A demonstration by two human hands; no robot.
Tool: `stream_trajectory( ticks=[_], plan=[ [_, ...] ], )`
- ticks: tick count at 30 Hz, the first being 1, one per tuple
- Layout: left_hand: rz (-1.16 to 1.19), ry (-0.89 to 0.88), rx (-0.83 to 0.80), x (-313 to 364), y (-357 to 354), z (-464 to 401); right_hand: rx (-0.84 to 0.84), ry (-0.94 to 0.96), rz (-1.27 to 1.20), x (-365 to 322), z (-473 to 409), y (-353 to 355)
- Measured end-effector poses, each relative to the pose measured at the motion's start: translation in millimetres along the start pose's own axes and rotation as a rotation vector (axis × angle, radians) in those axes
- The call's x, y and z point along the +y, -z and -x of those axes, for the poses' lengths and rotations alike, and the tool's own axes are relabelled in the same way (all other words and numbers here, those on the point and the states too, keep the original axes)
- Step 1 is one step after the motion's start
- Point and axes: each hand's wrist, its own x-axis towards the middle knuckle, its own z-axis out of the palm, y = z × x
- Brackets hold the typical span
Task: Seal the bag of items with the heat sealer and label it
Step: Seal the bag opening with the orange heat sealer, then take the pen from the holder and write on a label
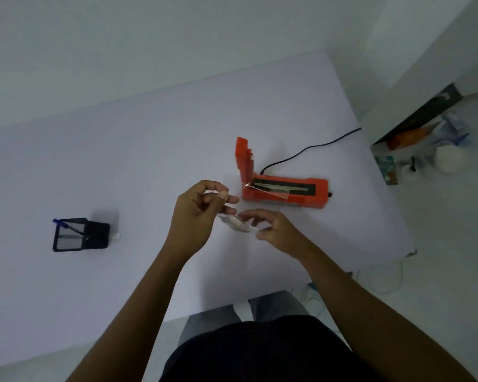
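An orange heat sealer [312,195] lies on the white table [122,166] with its lid [243,158] raised upright at the left end. A clear plastic bag [265,193] is held just in front of it, its top edge reaching over the sealing strip; small pale items [236,223] sit in its lower part. My left hand [199,208] pinches the bag's upper left corner. My right hand [271,226] holds the bag's lower right part between fingers and thumb.
A black mesh pen holder [80,234] with a blue pen [66,226] stands at the left of the table. The sealer's black cord [309,148] runs off to the right. Clutter lies on the floor [425,150] beyond the table's right edge.
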Motion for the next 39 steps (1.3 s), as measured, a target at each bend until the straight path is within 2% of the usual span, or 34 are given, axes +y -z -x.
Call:
stream_trajectory(
  ticks=[5,7,10,14,17,19,24,26,30,33,36,39],
  plan=[
    [0.119,0.128,0.178,-24.8,63.0,16.9,-0.131,-0.082,-0.001,-12.7,-21.6,-62.0],
    [0.172,0.193,0.234,-38.3,83.0,20.7,-0.104,-0.070,-0.025,-14.1,-30.2,-90.6],
    [0.183,0.268,0.263,-61.7,108.8,18.1,0.039,-0.101,-0.031,-9.7,-42.6,-127.5],
    [0.185,0.339,0.254,-93.2,137.7,3.5,0.163,-0.174,-0.008,-1.7,-58.4,-157.3],
    [0.060,0.346,0.202,-122.9,151.2,-6.2,0.234,-0.221,0.045,1.8,-65.6,-168.6],
    [-0.093,0.349,0.117,-140.1,156.2,-9.5,0.270,-0.259,0.094,3.1,-68.6,-171.6],
    [-0.425,0.492,-0.155,-175.1,149.3,-7.8,0.367,-0.320,0.113,6.0,-74.9,-177.6],
    [-0.466,0.534,-0.205,-184.9,144.9,-4.8,0.417,-0.361,0.090,6.5,-78.2,-182.9],
    [-0.441,0.609,-0.178,-194.0,142.4,1.5,0.503,-0.421,0.172,14.7,-83.6,-188.4],
    [-0.440,0.611,-0.137,-193.3,142.8,7.2,0.488,-0.446,0.203,13.5,-83.3,-186.0],
    [-0.382,0.594,-0.123,-184.9,148.5,14.1,0.493,-0.426,0.254,6.3,-80.9,-184.2],
    [-0.336,0.543,-0.026,-169.3,167.5,24.8,0.546,-0.346,0.242,-8.5,-83.1,-187.9]
  ],
)
